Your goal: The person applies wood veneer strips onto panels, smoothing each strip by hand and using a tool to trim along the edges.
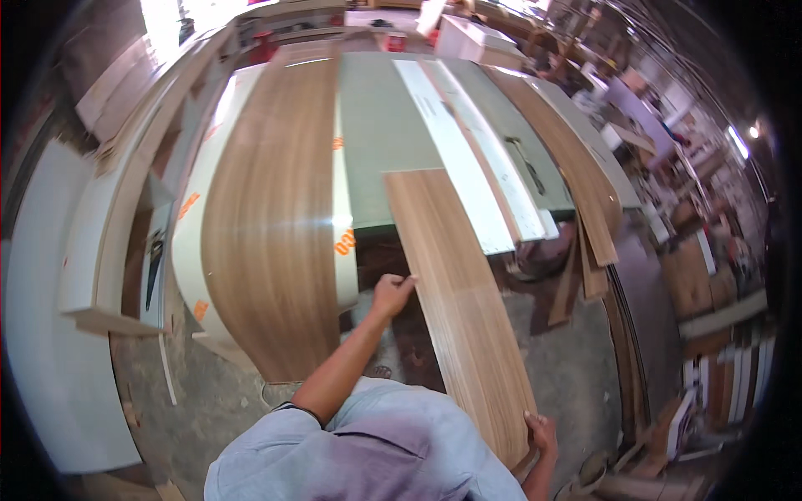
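Observation:
A long wood-grain board (455,275) slants from the green-topped table (380,125) down toward my body on the right, its far end over the table's near edge. My left hand (394,294) grips its left edge around the middle, fingers curled. Lower down, my right hand (541,432) holds the right edge near the close end, with the thumb on top and the other fingers partly hidden. Left of the board, a wide brown wood-grain sheet (271,184) lies over a white sheet with orange print (344,242), both bending down past the table edge.
White strips (455,159) and a dark metal tool (525,167) lie on the table. Brown strips (593,234) overhang its right side. A white-and-wood cabinet frame (109,275) stands at left beside a pale panel (50,334). Scraps and boards (668,434) crowd the lower right floor.

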A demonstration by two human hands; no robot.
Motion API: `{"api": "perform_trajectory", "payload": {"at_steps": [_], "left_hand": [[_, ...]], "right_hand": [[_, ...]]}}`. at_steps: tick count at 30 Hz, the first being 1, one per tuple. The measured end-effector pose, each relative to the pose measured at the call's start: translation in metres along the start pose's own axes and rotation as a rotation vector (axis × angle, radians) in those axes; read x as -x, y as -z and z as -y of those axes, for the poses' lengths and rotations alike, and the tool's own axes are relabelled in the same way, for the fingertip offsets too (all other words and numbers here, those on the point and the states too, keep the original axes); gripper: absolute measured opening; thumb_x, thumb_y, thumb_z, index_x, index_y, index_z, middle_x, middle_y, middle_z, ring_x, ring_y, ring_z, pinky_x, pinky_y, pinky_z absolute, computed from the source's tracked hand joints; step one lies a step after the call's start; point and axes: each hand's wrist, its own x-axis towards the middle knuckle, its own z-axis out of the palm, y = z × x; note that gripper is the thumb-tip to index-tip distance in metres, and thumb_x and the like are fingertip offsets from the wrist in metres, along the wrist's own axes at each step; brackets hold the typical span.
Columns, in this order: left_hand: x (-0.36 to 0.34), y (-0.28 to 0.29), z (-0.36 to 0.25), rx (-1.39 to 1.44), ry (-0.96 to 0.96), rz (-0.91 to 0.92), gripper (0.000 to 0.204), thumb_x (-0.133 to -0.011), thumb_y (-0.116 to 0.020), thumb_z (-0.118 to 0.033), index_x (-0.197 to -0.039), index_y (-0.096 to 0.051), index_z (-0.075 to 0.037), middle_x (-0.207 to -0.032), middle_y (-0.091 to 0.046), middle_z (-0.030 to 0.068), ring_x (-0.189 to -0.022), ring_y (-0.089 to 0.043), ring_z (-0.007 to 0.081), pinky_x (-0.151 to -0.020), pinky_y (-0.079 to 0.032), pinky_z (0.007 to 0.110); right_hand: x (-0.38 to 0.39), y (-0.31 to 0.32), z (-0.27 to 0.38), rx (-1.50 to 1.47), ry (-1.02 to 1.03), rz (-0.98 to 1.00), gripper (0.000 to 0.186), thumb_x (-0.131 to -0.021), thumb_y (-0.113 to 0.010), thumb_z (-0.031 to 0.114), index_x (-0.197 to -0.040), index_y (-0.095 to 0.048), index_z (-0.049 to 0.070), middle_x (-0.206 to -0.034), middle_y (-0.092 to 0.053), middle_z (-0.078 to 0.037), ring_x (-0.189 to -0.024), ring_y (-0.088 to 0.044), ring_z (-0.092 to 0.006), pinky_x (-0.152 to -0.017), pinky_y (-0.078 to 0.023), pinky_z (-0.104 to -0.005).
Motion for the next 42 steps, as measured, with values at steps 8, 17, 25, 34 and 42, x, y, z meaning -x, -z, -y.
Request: {"api": "perform_trajectory", "payload": {"at_steps": [8, 17, 25, 34, 42], "left_hand": [[-0.029, -0.045, -0.004, 0.763, 0.518, 0.508, 0.065, -0.093, -0.065, -0.046, -0.133, -0.050, 0.003, -0.128, -0.059, 0.0161, -0.111, -0.062, 0.0250, -0.089, -0.054, 0.039], [-0.004, -0.057, -0.095, 0.891, 0.090, 0.433, 0.046, -0.095, -0.064, -0.017, -0.133, -0.047, 0.002, -0.124, -0.061, 0.0139, -0.112, -0.062, 0.0267, -0.095, -0.051, 0.043], [-0.022, -0.068, -0.130, 0.842, 0.073, 0.398, 0.041, -0.095, -0.065, -0.018, -0.129, -0.052, 0.001, -0.122, -0.063, 0.0118, -0.113, -0.060, 0.0224, -0.099, -0.047, 0.041], [-0.017, -0.077, -0.172, 0.764, 0.020, 0.397, 0.043, -0.094, -0.065, -0.018, -0.130, -0.052, 0.001, -0.122, -0.063, 0.0101, -0.113, -0.060, 0.0209, -0.100, -0.047, 0.040], [-0.085, -0.111, -0.164, 0.700, 0.078, 0.276, 0.036, -0.095, -0.065, -0.020, -0.121, -0.056, 0.003, -0.117, -0.064, 0.0121, -0.106, -0.063, 0.0203, -0.091, -0.052, 0.036]], "right_hand": [[0.027, 0.013, 0.015, -0.245, 0.037, 0.009, 0.038, -0.086, -0.074, 0.041, -0.079, -0.068, 0.004, -0.069, -0.060, 0.003, -0.056, -0.049, -0.0081, -0.051, -0.037, -0.0274], [0.020, 0.038, -0.018, -0.307, 0.049, -0.042, 0.039, -0.083, -0.077, 0.036, -0.097, -0.071, -0.001, -0.082, -0.069, -0.005, -0.069, -0.063, -0.0146, -0.064, -0.048, -0.0322], [-0.006, 0.019, 0.012, -0.355, 0.037, -0.065, 0.036, -0.085, -0.075, 0.032, -0.096, -0.071, -0.002, -0.086, -0.068, -0.002, -0.074, -0.061, -0.0114, -0.070, -0.048, -0.0285], [-0.097, 0.024, -0.013, -0.407, 0.057, -0.033, 0.036, -0.080, -0.080, 0.027, -0.097, -0.070, -0.003, -0.082, -0.068, -0.003, -0.069, -0.060, -0.0128, -0.066, -0.048, -0.0298], [-0.179, 0.034, 0.002, -0.606, 0.112, 0.043, 0.029, -0.080, -0.080, 0.026, -0.088, -0.070, 0.000, -0.075, -0.064, 0.001, -0.063, -0.055, -0.0089, -0.059, -0.043, -0.0269]]}}
